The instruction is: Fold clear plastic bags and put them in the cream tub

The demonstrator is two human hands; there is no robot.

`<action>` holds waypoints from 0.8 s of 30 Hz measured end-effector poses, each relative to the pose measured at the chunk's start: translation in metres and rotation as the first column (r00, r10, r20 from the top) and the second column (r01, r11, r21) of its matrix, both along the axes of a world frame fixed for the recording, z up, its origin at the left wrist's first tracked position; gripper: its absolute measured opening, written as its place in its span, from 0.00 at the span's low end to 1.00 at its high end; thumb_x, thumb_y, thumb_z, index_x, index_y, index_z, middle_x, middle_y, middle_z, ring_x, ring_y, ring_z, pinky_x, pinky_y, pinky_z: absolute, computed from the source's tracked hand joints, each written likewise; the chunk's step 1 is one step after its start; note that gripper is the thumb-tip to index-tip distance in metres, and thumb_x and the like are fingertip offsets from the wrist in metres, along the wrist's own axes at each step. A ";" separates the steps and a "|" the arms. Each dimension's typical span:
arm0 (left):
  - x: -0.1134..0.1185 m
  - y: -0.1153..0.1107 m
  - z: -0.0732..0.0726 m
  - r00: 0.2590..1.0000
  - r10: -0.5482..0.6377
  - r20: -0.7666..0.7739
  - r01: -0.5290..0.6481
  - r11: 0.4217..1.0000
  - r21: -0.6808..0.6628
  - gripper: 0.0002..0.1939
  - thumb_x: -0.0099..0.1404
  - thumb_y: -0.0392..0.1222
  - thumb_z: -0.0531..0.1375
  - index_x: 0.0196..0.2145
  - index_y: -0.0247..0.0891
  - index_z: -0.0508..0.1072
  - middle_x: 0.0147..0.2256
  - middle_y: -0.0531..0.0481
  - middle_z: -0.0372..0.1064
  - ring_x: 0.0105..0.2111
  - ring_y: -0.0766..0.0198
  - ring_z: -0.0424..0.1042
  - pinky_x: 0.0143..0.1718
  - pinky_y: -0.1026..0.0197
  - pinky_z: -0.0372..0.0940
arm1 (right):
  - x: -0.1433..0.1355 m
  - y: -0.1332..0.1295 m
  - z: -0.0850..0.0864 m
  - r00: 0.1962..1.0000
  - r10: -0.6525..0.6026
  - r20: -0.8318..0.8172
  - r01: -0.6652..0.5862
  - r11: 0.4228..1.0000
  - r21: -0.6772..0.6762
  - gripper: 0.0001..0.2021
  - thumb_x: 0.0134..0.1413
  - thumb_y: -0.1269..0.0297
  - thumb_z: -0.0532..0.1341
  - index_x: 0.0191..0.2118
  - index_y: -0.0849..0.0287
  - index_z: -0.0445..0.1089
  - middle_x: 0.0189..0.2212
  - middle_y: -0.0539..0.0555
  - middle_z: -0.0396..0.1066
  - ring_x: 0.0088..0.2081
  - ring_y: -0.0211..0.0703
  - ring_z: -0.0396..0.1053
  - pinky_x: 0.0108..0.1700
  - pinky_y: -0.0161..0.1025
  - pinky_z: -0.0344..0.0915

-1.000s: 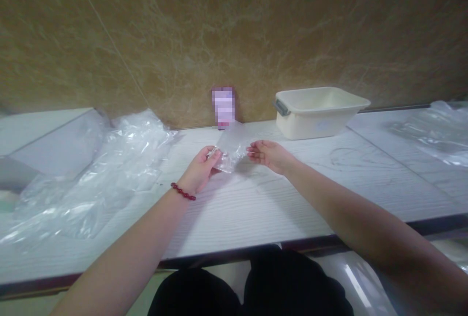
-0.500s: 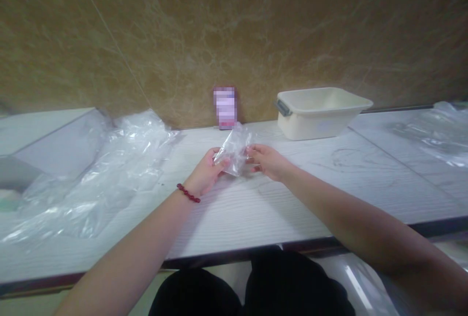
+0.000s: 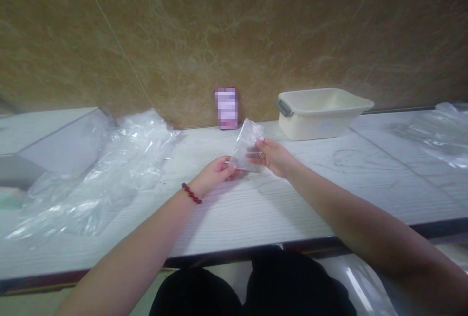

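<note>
A small clear plastic bag (image 3: pixel 244 148) is held between my two hands, a little above the worktop. Its lower left corner is pinched by the thumb and fingers of my left hand (image 3: pixel 219 173), which has a red bead bracelet (image 3: pixel 191 194) at the wrist. On the bag's right side, my right hand (image 3: pixel 273 156) grips it with the thumb in front and some fingers behind, showing through the film. Whether anything lies inside the bag I cannot make out.
A cream plastic bin (image 3: pixel 321 118) with a grey handle stands at the back right. Against the wall leans a blurred pink-edged card or phone (image 3: pixel 227 108). Clear plastic bags (image 3: pixel 120 160) lie on the left beside a white box (image 3: pixel 62 140); more clear plastic (image 3: pixel 435 133) lies far right.
The bag, crumpled before, is now spread flatter and has shifted slightly right. My left hand has moved right to its lower corner; my right hand has moved slightly right with it.
</note>
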State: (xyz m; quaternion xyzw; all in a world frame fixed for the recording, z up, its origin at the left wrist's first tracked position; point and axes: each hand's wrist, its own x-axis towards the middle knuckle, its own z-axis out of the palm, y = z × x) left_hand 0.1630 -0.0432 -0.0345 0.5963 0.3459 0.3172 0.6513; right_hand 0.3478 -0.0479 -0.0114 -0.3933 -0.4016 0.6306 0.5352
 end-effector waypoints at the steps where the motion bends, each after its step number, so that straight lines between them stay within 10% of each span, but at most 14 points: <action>1: 0.000 0.000 0.000 1.000 -0.002 0.000 0.002 1.000 -0.011 0.13 0.55 0.41 0.56 0.38 0.34 0.63 0.37 0.44 0.67 0.38 0.64 0.68 0.43 0.55 0.60 | 0.000 0.000 0.002 0.999 -0.023 0.032 0.023 1.000 0.003 0.02 0.52 0.69 0.51 0.29 0.59 0.58 0.28 0.50 0.66 0.31 0.34 0.67 0.35 0.39 0.66; 24: 0.004 0.000 0.002 0.998 0.043 0.039 -0.039 0.994 -0.106 0.13 0.53 0.36 0.58 0.38 0.34 0.66 0.37 0.43 0.68 0.36 0.66 0.68 0.40 0.58 0.61 | 0.026 0.011 0.010 0.831 -0.366 0.420 0.257 0.921 0.294 0.13 0.43 0.54 0.56 0.31 0.58 0.61 0.25 0.50 0.66 0.23 0.33 0.65 0.18 0.28 0.60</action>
